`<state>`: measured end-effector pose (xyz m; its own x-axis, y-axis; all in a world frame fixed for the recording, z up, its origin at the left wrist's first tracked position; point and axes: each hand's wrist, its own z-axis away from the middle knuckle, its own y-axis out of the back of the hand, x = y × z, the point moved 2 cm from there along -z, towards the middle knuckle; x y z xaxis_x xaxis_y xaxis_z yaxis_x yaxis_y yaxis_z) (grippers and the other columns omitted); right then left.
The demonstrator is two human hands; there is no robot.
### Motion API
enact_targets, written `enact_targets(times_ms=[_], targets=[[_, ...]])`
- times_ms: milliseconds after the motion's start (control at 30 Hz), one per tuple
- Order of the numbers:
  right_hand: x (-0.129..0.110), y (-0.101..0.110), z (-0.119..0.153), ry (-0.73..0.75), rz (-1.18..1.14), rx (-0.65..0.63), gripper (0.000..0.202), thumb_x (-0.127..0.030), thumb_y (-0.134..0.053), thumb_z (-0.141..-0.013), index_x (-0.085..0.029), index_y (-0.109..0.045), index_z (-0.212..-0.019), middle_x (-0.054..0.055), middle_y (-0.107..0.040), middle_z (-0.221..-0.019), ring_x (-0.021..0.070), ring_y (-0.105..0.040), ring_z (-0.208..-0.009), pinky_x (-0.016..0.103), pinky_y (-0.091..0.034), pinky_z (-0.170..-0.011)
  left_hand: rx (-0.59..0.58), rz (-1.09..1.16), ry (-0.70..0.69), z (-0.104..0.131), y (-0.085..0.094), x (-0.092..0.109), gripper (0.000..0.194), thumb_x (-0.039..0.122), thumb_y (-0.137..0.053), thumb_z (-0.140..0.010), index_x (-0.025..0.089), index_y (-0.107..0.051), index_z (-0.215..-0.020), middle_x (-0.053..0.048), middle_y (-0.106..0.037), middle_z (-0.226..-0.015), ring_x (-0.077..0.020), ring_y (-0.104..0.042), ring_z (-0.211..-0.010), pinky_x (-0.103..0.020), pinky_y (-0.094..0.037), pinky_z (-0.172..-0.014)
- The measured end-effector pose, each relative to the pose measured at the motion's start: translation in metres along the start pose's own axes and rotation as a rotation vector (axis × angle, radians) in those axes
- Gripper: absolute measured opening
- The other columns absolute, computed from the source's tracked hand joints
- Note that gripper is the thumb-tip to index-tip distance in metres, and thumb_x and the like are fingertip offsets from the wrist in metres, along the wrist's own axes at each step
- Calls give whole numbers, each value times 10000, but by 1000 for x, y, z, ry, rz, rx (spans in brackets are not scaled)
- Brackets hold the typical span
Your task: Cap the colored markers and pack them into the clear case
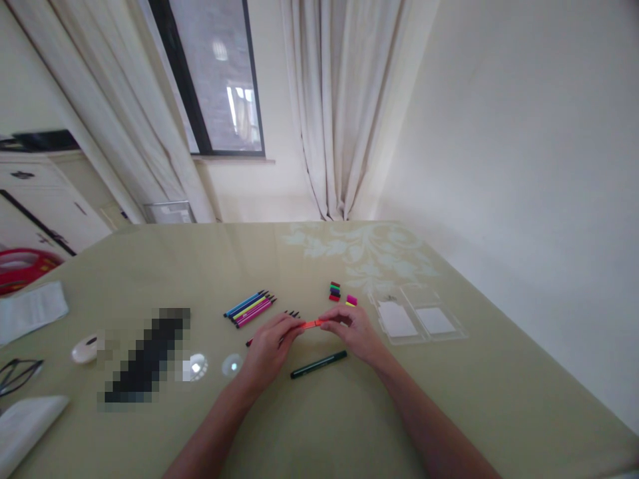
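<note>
An orange felt-tip pen (312, 324) spans the gap between my two hands above the table. My left hand (272, 344) pinches its left end, and my right hand (353, 330) pinches its right end. Whether its cap is on or loose I cannot tell. Uncapped felt-tip pens (251, 308) in blue, yellow and pink lie side by side beyond my left hand. More pens lie partly hidden under that hand, their dark tips showing. Several loose caps (334, 291) sit beyond my right hand, with a pink cap (352, 300) near its fingers. Closer to me lies a dark green pen (318, 364).
A clear plastic case (413, 336) lies opened out on the right. Toward the left are a blurred-out dark object (147, 359), a white computer mouse (84, 349), glasses (20, 374) and a tissue pack (34, 309). A wall borders the table's right side.
</note>
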<state>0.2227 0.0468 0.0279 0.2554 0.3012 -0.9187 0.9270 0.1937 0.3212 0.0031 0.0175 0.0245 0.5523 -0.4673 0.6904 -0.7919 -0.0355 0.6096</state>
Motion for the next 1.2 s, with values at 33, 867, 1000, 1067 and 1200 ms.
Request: enact_targets(times_ms=[33,867,1000,1067,1200], targets=[[0,1,-1,0,-10,-12,262,-506,-761,-852,-247,-797,-868,27,-769,-818,192,-698,-764,314,-548,-717,-19,-6,5,0,1,1,274,392,-525,-1030,233,-746,-1064,-51,-746,-989,-192,-690,-891,-285,-530,-803],[27,9,-7,87,931,85,312,-161,-579,-980,-227,-685,-1266,87,-698,-1235,267,-596,-1142,394,-455,-993,-250,-178,94,1,-1,5,203,348,-569,-984,224,-721,-932,-49,-723,-956,-221,-652,-934,-335,-481,-841],[24,9,-7,79,952,128,302,-156,-601,-969,-212,-695,-1251,101,-688,-1220,276,-589,-1137,401,-459,-995,-21,-406,247,-4,20,-18,255,342,-518,-996,210,-734,-971,-102,-735,-1091,-291,-651,-1065,-420,-481,-944],[23,9,-7,79,953,143,281,-160,-602,-971,-213,-704,-1227,101,-684,-1221,280,-585,-1141,405,-460,-998,-18,-497,306,-3,26,-27,264,342,-517,-990,215,-748,-971,-112,-740,-1114,-316,-654,-1079,-445,-484,-948],[22,9,-7,85,927,155,177,-194,-593,-989,-218,-727,-1102,94,-692,-1172,273,-595,-1113,403,-475,-976,-70,-550,364,-2,29,-35,300,331,-485,-1001,221,-764,-983,-108,-756,-1086,-315,-673,-1038,-444,-500,-923]])
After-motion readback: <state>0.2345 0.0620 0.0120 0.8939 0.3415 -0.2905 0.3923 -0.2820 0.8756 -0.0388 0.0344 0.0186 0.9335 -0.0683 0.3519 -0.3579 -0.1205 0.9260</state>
